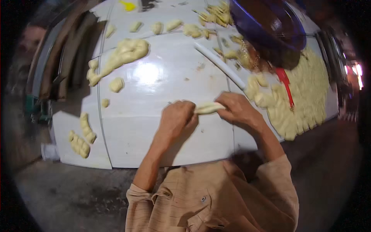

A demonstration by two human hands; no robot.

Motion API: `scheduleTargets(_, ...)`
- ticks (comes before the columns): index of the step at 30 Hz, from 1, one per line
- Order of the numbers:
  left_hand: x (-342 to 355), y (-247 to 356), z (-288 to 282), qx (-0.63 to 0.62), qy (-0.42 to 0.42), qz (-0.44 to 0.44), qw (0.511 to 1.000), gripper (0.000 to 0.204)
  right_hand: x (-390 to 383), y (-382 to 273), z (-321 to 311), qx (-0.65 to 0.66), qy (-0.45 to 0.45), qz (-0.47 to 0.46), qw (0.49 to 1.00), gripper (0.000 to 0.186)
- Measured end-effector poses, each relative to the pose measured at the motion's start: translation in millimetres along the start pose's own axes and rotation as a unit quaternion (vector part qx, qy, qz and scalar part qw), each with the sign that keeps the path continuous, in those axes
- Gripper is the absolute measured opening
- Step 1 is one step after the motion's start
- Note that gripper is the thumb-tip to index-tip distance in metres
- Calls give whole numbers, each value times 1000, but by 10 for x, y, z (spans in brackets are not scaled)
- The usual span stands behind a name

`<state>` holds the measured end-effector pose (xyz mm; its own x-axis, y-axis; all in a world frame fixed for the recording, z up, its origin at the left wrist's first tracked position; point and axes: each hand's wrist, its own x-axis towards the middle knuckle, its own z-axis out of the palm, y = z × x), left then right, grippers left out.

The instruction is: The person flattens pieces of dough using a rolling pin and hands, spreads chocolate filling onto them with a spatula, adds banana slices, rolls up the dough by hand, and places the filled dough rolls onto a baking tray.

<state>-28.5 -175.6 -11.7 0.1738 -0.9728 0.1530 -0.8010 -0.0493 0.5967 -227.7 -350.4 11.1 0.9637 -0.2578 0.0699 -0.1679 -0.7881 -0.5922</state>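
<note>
A short strip of pale dough [209, 108] stretches between my two hands over the white tabletop. My left hand [177, 116] is closed round its left end, and my right hand [237, 108] pinches its right end. Beyond my right hand lies a white rolling rod [220, 65], slanted across the table. A large lump of dough [129, 52] with a trailing tail rests at the far left. Nearer on that side are a small round dough piece [116, 85] and a tiny dough ball [105, 103].
Shaped dough pieces [79, 145] sit at the near left corner. Rows of dough [301, 100] cover the right side, with a red spatula [285, 85] on them. A dark blue basin [270, 27] stands at the far right. A yellow scraper [127, 5] lies at the back.
</note>
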Motion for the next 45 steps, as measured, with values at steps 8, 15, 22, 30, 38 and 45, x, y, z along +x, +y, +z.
scheduleTargets(8,-481,-5,-415,-99,80,-91,988,21,516,-677,-185,159,-81,156,972,31)
scheduleTargets(15,-826,-428,-1518,-45,162,-107,980,18,1465,-1007,132,116,-38,-40,992,36)
scheduleTargets(22,-1153,-1343,-3089,127,302,-64,943,21,3219,-2456,294,-110,53,-140,983,31)
scheduleTargets(30,-1087,-2281,-4568,261,375,-52,888,21,5408,-3305,406,-129,68,-275,950,23)
scheduleTargets(38,-757,-3125,-4877,276,120,-281,911,36,6310,-3039,1016,-189,-31,-120,974,45)
scheduleTargets(45,-417,-3285,-4856,240,65,-324,913,41,6601,-3214,1226,-164,-37,22,985,68)
